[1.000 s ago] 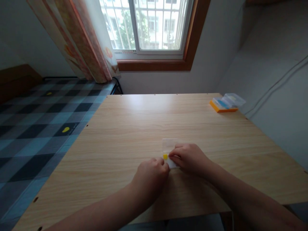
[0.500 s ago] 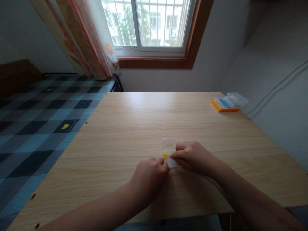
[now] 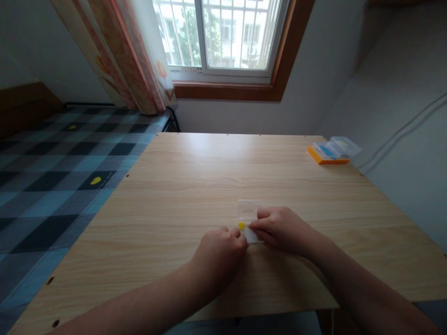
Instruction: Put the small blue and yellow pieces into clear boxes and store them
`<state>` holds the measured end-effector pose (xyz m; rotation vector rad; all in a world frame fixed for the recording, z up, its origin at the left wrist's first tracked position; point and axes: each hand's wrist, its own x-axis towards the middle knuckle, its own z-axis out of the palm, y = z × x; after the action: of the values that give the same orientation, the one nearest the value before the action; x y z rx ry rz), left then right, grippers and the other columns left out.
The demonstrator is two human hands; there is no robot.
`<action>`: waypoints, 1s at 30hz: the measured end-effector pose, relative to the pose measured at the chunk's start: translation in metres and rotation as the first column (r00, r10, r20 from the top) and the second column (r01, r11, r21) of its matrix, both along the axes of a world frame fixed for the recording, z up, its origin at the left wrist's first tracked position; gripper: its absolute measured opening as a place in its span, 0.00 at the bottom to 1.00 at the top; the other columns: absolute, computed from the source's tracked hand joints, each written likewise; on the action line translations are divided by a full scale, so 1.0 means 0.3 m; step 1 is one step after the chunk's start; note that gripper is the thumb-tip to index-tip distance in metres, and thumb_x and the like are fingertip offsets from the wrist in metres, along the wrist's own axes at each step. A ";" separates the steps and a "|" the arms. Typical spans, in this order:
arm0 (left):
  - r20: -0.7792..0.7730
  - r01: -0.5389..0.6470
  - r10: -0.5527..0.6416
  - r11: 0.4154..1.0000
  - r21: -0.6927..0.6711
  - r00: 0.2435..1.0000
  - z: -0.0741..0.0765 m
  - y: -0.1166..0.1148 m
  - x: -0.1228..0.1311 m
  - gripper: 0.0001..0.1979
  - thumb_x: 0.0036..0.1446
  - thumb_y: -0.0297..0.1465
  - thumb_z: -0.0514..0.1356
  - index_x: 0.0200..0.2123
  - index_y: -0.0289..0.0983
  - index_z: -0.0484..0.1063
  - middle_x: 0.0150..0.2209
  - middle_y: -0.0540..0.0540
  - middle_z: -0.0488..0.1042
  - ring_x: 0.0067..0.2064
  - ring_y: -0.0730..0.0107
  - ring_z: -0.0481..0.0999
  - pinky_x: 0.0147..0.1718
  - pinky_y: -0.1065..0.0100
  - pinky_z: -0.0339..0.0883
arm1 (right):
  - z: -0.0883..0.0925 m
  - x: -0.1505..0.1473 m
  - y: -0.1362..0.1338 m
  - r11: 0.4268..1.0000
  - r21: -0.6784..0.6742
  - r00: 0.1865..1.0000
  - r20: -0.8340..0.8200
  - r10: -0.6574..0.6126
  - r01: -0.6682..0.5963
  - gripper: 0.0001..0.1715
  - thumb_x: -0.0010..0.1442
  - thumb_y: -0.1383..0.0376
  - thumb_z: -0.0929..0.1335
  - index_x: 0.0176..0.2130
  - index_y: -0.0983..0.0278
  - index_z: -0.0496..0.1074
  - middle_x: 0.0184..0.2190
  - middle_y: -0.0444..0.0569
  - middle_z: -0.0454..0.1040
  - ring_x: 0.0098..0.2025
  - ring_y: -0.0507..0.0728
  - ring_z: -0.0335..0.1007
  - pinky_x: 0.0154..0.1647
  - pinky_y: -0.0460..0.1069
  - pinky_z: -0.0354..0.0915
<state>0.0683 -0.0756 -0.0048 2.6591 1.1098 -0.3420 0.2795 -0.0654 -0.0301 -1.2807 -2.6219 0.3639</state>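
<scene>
A small clear plastic sheet or bag (image 3: 248, 210) with a yellow patch (image 3: 241, 225) at its left side lies on the wooden table (image 3: 195, 186), near the front. My left hand (image 3: 223, 249) is closed at its lower left corner, thumb and fingers pressed together just below the yellow patch. From the right, my right hand (image 3: 279, 228) reaches over the sheet with its fingers bent, a fingertip just right of the yellow patch. Whatever is between the fingertips of either hand is too small or hidden to make out.
An orange box with a raised clear lid (image 3: 331, 151) stands at the table's back right corner. Left of the table is a bed with a checked cover (image 3: 52, 186). A window (image 3: 237, 37) and curtain (image 3: 122, 51) are behind, and a cable (image 3: 401, 130) hangs on the right wall.
The whole view has shifted slightly. Both hands stay at the sheet in nearly the same pose, with a little more of it showing by the right fingertip.
</scene>
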 end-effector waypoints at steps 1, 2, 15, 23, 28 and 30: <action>0.003 0.001 -0.001 1.000 0.003 1.000 -0.001 -0.001 0.000 0.11 0.61 0.19 0.55 0.38 0.33 0.76 0.38 0.40 0.79 0.39 0.59 0.79 0.39 0.59 0.76 | -0.003 -0.002 0.001 1.000 -0.003 1.000 0.009 -0.004 0.004 0.11 0.63 0.69 0.68 0.33 0.61 0.81 0.29 0.45 0.74 0.27 0.50 0.62 0.29 0.48 0.49; 0.006 0.000 -0.001 1.000 0.008 1.000 -0.001 -0.001 -0.001 0.11 0.61 0.19 0.54 0.39 0.33 0.76 0.38 0.40 0.79 0.39 0.59 0.79 0.39 0.59 0.76 | -0.007 -0.004 0.002 1.000 -0.004 1.000 0.011 -0.007 0.007 0.11 0.63 0.69 0.68 0.33 0.61 0.80 0.29 0.45 0.73 0.27 0.50 0.61 0.29 0.48 0.48; -0.023 0.010 -0.011 1.000 -0.011 1.000 0.011 0.001 0.004 0.12 0.63 0.20 0.54 0.42 0.33 0.78 0.39 0.40 0.79 0.40 0.59 0.79 0.41 0.59 0.78 | -0.010 -0.008 0.000 1.000 0.001 1.000 0.013 -0.023 0.023 0.12 0.65 0.67 0.67 0.37 0.59 0.81 0.29 0.45 0.73 0.27 0.51 0.62 0.29 0.48 0.48; -0.026 0.011 -0.012 1.000 -0.012 1.000 0.009 -0.001 0.003 0.13 0.63 0.19 0.54 0.42 0.33 0.78 0.39 0.39 0.79 0.40 0.58 0.80 0.41 0.58 0.78 | -0.014 -0.021 0.000 1.000 -0.003 0.999 0.018 -0.031 0.031 0.11 0.65 0.66 0.67 0.37 0.59 0.81 0.29 0.45 0.73 0.28 0.51 0.61 0.29 0.49 0.48; -0.038 0.006 -0.007 1.000 -0.022 0.999 0.012 0.002 0.007 0.13 0.64 0.19 0.53 0.41 0.33 0.78 0.39 0.40 0.79 0.41 0.57 0.80 0.41 0.56 0.79 | -0.015 -0.026 0.001 0.999 0.010 0.998 0.044 -0.041 0.041 0.11 0.65 0.66 0.67 0.36 0.59 0.81 0.29 0.46 0.73 0.28 0.51 0.60 0.29 0.49 0.47; -0.038 0.007 -0.007 1.000 -0.022 0.999 0.012 0.001 0.007 0.13 0.64 0.19 0.53 0.42 0.33 0.78 0.40 0.40 0.79 0.41 0.56 0.80 0.41 0.55 0.79 | -0.013 -0.030 0.002 0.999 0.006 0.997 0.058 -0.050 0.050 0.11 0.65 0.66 0.67 0.35 0.60 0.81 0.29 0.46 0.73 0.28 0.51 0.61 0.29 0.49 0.46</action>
<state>0.0704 -0.0752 -0.0012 2.6487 1.1017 -0.4053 0.2705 -0.0649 -0.0340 -1.3727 -2.6303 0.3168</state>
